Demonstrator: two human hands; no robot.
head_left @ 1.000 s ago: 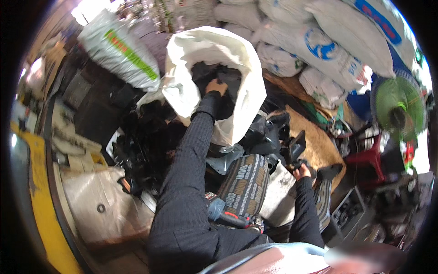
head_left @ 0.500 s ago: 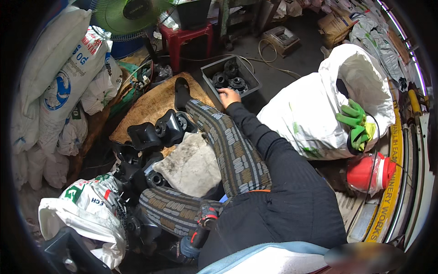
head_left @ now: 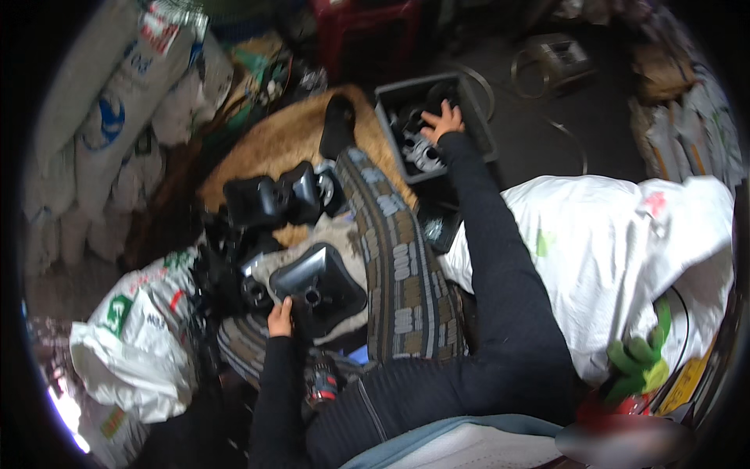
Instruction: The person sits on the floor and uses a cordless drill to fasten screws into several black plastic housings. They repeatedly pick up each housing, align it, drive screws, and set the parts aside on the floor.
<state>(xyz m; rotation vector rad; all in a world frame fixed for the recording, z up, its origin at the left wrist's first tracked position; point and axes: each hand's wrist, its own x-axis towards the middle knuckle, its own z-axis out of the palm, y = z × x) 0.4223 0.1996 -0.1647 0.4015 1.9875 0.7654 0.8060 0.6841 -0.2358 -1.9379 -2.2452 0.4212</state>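
Observation:
A shiny black square plastic piece (head_left: 337, 271) with rounded corners and a round hole in its middle lies over a pale, stained cloth (head_left: 351, 238) between my legs. My left hand (head_left: 280, 319) grips its near-left edge, thumb on top; the fingers underneath are partly hidden. Farther off to the right, my right hand (head_left: 444, 123) reaches over a grey plastic bin (head_left: 488, 144), fingers spread. Round black hub-like parts (head_left: 422, 153) lie in the bin under and beside this hand. Motion blur hides whether the fingertips touch one.
More black molded pieces (head_left: 254, 202) stand left of the cloth, on brown board (head_left: 258, 148). A power drill (head_left: 321, 381) rests by my lap. White sacks stand left (head_left: 148, 336) and right (head_left: 578, 242), the right one with green gloves (head_left: 641, 363). Behind is a red stool (head_left: 367, 27).
My left hand has come into view, holding the black square piece over the formerly bare cloth. My right hand has gone from the bin's near rim to inside it. The view has shifted.

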